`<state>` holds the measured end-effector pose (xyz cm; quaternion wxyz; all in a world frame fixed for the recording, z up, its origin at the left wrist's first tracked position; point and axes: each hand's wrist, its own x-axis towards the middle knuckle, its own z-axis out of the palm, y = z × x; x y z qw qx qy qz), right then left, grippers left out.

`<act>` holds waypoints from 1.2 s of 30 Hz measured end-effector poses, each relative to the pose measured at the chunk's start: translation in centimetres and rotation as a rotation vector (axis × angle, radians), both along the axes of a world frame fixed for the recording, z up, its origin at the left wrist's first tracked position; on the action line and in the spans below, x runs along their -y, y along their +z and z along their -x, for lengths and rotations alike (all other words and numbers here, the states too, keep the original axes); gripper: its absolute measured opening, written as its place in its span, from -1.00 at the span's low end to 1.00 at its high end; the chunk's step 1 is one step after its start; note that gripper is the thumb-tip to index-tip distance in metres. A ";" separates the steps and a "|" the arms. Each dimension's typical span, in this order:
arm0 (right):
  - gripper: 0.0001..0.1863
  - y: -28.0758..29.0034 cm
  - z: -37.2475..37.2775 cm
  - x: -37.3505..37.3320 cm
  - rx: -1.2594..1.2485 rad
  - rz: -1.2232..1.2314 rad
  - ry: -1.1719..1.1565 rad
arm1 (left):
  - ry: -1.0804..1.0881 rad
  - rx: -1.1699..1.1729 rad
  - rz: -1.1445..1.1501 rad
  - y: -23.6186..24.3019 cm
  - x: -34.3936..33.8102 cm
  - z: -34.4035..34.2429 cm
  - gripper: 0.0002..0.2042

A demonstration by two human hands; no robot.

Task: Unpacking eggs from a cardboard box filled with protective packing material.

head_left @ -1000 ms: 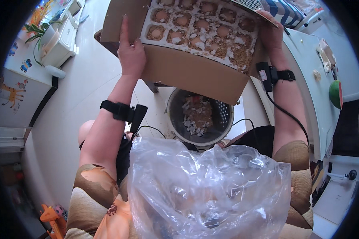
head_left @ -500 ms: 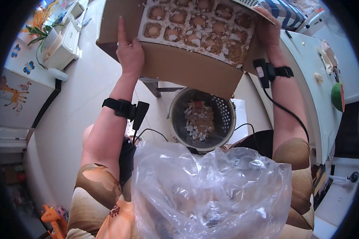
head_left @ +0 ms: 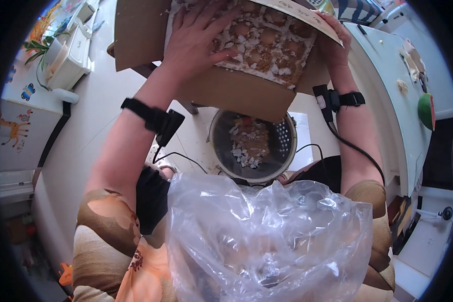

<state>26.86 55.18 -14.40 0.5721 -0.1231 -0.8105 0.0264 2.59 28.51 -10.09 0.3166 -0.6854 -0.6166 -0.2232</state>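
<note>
An open cardboard box (head_left: 231,91) is tilted in front of me above a bin. Inside lies a white tray (head_left: 240,67) with rows of cups. The cups hold round tan eggs (head_left: 268,36) amid white flakes and brown crumbs. My left hand (head_left: 194,43) lies open over the tray's left part, fingers spread, hiding several cups. At the box's right edge, my right hand (head_left: 334,38) is closed round the cardboard. Below the box, the grey bin (head_left: 217,151) with perforated sides contains white flakes and brown crumbs.
A crumpled clear plastic bag (head_left: 272,236) covers my lap. At right runs a white counter (head_left: 387,95) with a cut watermelon (head_left: 426,111). Thin cables (head_left: 360,143) run from both wrist straps. A white cabinet (head_left: 73,55) and a potted plant (head_left: 39,49) stand at far left.
My left hand has moved from the box's left edge onto the tray, with fingers spread. The box has shifted slightly left and is tilted more. My right hand keeps its grip.
</note>
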 end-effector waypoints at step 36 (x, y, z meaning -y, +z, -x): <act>-0.58 -3.5 -3.8 21.4 0.729 0.174 -0.208 | -0.002 -0.037 0.061 -2.8 -2.8 -0.2 -0.21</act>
